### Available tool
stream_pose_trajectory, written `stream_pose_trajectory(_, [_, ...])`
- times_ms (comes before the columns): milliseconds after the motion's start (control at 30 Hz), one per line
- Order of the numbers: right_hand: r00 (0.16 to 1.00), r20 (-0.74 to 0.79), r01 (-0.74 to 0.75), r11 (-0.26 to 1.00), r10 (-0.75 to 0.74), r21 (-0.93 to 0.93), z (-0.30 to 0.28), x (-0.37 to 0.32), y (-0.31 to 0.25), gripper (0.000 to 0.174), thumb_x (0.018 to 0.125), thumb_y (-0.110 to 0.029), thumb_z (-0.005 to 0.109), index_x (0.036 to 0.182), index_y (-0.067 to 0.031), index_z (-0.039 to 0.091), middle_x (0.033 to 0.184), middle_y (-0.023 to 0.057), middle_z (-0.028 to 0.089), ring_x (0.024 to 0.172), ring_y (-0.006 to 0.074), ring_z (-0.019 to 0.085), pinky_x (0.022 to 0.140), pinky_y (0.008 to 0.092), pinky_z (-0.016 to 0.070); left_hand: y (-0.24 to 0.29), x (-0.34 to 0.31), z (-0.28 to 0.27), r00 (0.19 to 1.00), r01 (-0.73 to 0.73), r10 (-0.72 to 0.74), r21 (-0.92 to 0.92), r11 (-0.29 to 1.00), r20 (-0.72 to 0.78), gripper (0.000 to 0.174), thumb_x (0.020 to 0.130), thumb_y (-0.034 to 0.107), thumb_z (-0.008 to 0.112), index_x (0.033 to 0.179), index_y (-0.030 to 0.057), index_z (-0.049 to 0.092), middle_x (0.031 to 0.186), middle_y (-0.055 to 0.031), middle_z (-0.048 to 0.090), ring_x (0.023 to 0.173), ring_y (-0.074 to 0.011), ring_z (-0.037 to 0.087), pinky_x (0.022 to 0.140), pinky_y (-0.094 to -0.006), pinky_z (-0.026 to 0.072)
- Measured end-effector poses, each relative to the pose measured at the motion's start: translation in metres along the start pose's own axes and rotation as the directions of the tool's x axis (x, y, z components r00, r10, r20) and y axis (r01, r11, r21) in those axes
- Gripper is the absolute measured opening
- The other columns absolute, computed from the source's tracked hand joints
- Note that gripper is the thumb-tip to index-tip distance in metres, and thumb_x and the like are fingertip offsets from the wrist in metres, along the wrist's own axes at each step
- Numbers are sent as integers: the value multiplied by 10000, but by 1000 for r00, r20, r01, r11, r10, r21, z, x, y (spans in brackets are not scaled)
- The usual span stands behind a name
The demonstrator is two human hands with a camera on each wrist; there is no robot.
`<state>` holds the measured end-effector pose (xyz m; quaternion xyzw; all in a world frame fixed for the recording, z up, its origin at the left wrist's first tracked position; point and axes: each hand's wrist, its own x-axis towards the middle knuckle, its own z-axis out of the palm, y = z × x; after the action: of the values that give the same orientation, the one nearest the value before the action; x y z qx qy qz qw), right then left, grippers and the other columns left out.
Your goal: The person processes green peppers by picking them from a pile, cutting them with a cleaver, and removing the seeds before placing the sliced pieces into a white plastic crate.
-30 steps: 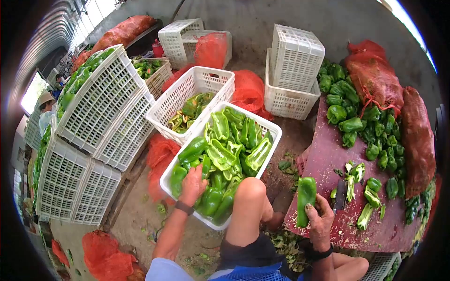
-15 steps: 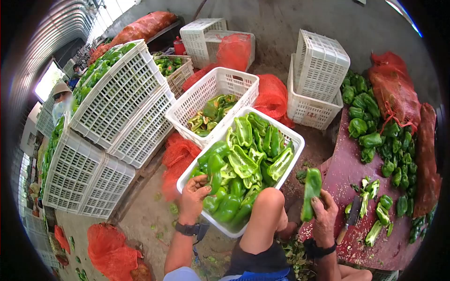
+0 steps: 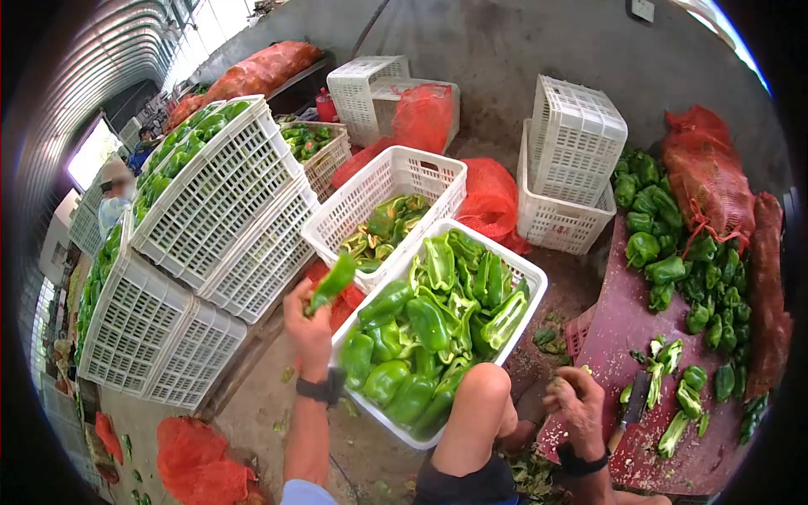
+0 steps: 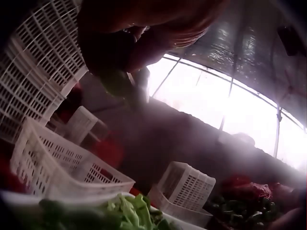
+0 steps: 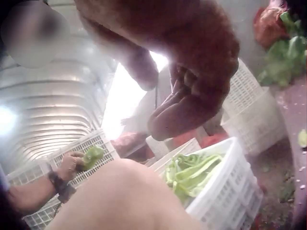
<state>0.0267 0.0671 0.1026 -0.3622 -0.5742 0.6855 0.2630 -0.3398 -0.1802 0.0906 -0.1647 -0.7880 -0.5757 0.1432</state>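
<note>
My left hand (image 3: 307,332) pinches a green bell pepper piece (image 3: 334,282), raised beside the front crate. In the left wrist view the same pepper piece (image 4: 117,84) hangs from dark, backlit fingers. The front white crate (image 3: 536,286) stands against my knee, heaped with halved green peppers (image 3: 429,324), some skin up, others cut side up. My right hand (image 3: 576,408) hovers by the near edge of the reddish board (image 3: 606,337), fingers loosely curled. Nothing shows between the thumb and fingers of the right hand (image 5: 192,96) in the right wrist view.
A knife (image 3: 637,396) lies on the board among cut pieces (image 3: 673,429), with whole peppers (image 3: 669,269) and red mesh sacks (image 3: 707,177) behind. A second crate (image 3: 316,227) holds pepper scraps. Stacked crates (image 3: 210,202) stand left, and another person (image 3: 115,198) is beyond.
My left hand has lifted a pepper piece up and left, out of the front crate. The pepper half has left my right hand, and a skin-up half now tops the crate's middle.
</note>
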Motion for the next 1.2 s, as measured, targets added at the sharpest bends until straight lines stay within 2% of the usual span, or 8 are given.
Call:
stream_pose_trajectory(333, [978, -181, -114, 993, 107, -28, -84, -37, 21, 200, 987, -124, 584, 1103, 33, 629, 798, 76, 673, 653, 143, 651, 550, 294, 542, -95, 148, 100, 679, -710, 682, 480, 516, 272, 399, 812, 25, 675, 1207, -3, 627, 1059, -168, 620, 1014, -302, 610, 865, -379, 504])
stream_pose_trajectory(367, [975, -195, -121, 991, 109, -53, -88, -44, 16, 214, 983, -116, 592, 1118, 46, 627, 823, 78, 678, 662, 141, 649, 570, 289, 545, -100, 143, 92, 851, -102, -80, 312, 945, 520, 470, 776, 105, 687, 1227, -10, 622, 1079, -184, 666, 969, -286, 650, 809, -377, 519])
stream_pose_trajectory(467, [945, -317, -126, 985, 83, -118, -136, -62, 11, 210, 1010, -146, 584, 1114, 30, 633, 855, 86, 684, 701, 144, 668, 612, 279, 560, -76, 102, 123, 834, -492, 363, 263, 830, 416, 364, 916, 193, 614, 1178, -58, 646, 1101, -228, 695, 993, -346, 656, 888, -446, 497])
stream_pose_trajectory(533, [902, -430, -97, 950, -42, -296, -187, -65, 20, 229, 1018, -178, 587, 1125, 18, 636, 846, 76, 676, 717, 139, 675, 601, 281, 560, 25, 50, 119, 745, -71, 15, 57, 996, 667, 283, 963, 105, 572, 1190, -59, 609, 1094, -150, 654, 995, -237, 613, 924, -344, 484])
stream_pose_trajectory(733, [695, -632, -265, 695, -343, -669, -342, -46, 60, 188, 925, -176, 653, 921, -2, 726, 706, 48, 669, 628, 97, 607, 554, 296, 507, 138, -92, 116, 611, 64, 194, -293, 954, 767, 211, 848, 20, 620, 1052, -34, 627, 970, -94, 658, 874, -180, 622, 830, -311, 506])
stream_pose_trajectory(1000, [660, -544, -376, 399, -518, -836, -350, 90, 99, 448, 861, -389, 701, 963, 47, 685, 790, 174, 714, 680, 257, 716, 601, 392, 553, 233, -204, 127, 219, -341, 440, -354, 871, 871, 263, 762, 180, 743, 1005, 78, 726, 1057, -125, 700, 931, -279, 677, 874, -410, 513])
stream_pose_trajectory(1100, [607, -779, -351, 828, -156, -438, -347, 114, 105, 451, 837, -344, 750, 999, 65, 648, 809, 181, 690, 609, 252, 683, 466, 370, 520, 202, -222, 133, -50, -340, 589, -569, 749, 806, 217, 779, 128, 731, 984, 59, 725, 1038, -135, 693, 943, -310, 660, 907, -414, 491])
stream_pose_trajectory(1200, [622, -782, -97, 995, 48, -15, -339, 105, 103, 357, 828, -185, 772, 1070, 38, 633, 822, 116, 653, 597, 204, 627, 411, 339, 487, 230, -240, 132, 105, -171, 349, -329, 929, 931, 182, 796, 104, 704, 973, 70, 733, 1046, -118, 696, 927, -308, 660, 871, -414, 504])
